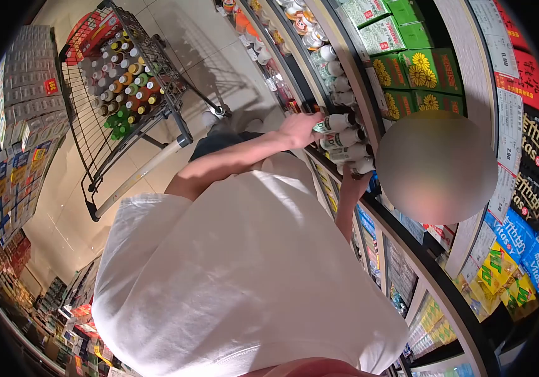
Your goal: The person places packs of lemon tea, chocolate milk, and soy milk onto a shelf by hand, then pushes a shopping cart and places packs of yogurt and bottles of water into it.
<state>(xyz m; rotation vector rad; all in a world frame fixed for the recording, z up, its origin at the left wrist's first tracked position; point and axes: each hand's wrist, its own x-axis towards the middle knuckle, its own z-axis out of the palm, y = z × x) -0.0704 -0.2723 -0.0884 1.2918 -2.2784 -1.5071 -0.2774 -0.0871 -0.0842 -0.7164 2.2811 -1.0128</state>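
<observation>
The white bottle (334, 123), green label, sits at the front edge of the drinks shelf (291, 72). It's the end one of a short row of same-looking bottles (348, 152). Your L hand (298, 130) is closed round its base end, arm reaching across your white shirt (238, 270). Your R hand (356, 182) is up under the last btl of that row, touching or just beside it. Its fingers are hidden, so can't tell if it grips anything. More of these btls run further along the shelf edge, w/ green flower-print cartons (420, 69) on the next level. Off to your left, well apart, the cart (87, 125) holds a batch of mixed bottles (125, 81). Progress, judged from this alone: approx mid-job. Shelf row looks well filled, one btl in hand, cart far from cleared. Whether that btl is going on or coming off can't be told.
</observation>
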